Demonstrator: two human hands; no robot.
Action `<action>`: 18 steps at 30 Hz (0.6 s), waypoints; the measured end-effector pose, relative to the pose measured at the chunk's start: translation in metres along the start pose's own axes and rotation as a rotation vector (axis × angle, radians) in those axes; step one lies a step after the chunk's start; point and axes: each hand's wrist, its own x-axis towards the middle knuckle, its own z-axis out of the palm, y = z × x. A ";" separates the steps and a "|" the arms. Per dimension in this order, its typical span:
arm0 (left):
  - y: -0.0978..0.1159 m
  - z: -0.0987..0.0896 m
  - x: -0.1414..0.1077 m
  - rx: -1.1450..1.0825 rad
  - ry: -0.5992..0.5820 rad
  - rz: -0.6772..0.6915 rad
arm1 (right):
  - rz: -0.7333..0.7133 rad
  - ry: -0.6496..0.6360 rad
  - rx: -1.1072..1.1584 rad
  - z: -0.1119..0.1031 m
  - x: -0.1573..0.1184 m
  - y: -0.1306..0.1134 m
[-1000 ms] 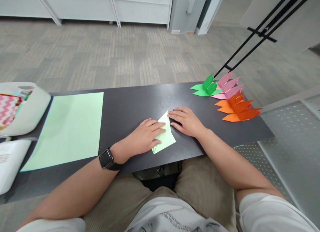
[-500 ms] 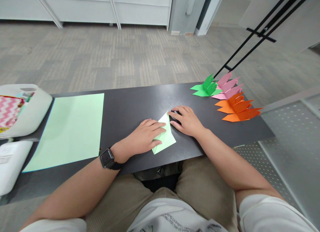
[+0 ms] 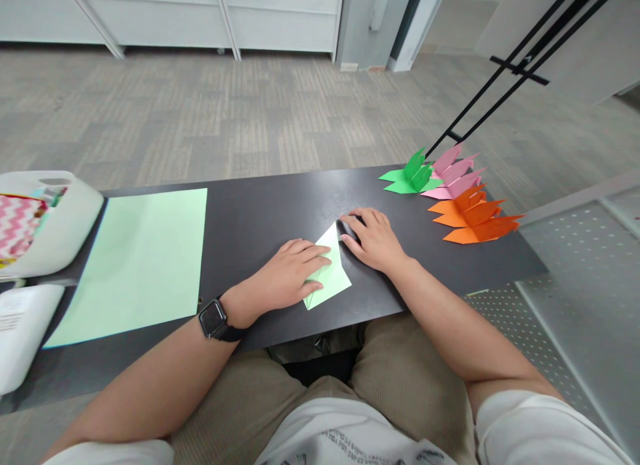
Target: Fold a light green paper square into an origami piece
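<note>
A small folded piece of pale green paper point(image 3: 334, 271) lies on the dark table, with one corner pointing away from me. My left hand point(image 3: 290, 273) rests flat across its left side, fingers stretched out and pressing it to the tabletop. That hand hides part of the folds. Just right of the paper's far tip is my right hand point(image 3: 374, 241), its fingers slightly bent and the thumb apart from them. Nothing shows between its fingers, and its fingertips are close to the paper's edge. A watch point(image 3: 214, 319) is on my left wrist.
A large pale green sheet point(image 3: 135, 258) covers the table's left part. Beyond it stand a white basket point(image 3: 75, 218) with packets and a white pack point(image 3: 30, 331). Folded green point(image 3: 413, 175), pink point(image 3: 453, 171) and orange point(image 3: 475, 218) paper shapes sit at the table's point(image 3: 250, 211) right end.
My right hand has shifted slightly away from the paper's far tip, its fingers easing off the edge. The left hand and the paper stay in place.
</note>
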 end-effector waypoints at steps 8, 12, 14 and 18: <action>0.000 0.001 0.000 0.001 -0.007 -0.006 | -0.034 -0.020 -0.023 0.003 -0.001 -0.001; 0.001 -0.001 0.000 0.006 -0.008 -0.005 | 0.035 0.024 -0.031 0.005 -0.001 0.001; 0.001 -0.002 0.000 0.006 -0.006 -0.003 | 0.035 0.068 0.014 0.004 -0.001 0.003; 0.001 -0.002 0.000 0.004 -0.006 -0.011 | -0.088 0.098 0.112 0.001 -0.001 0.001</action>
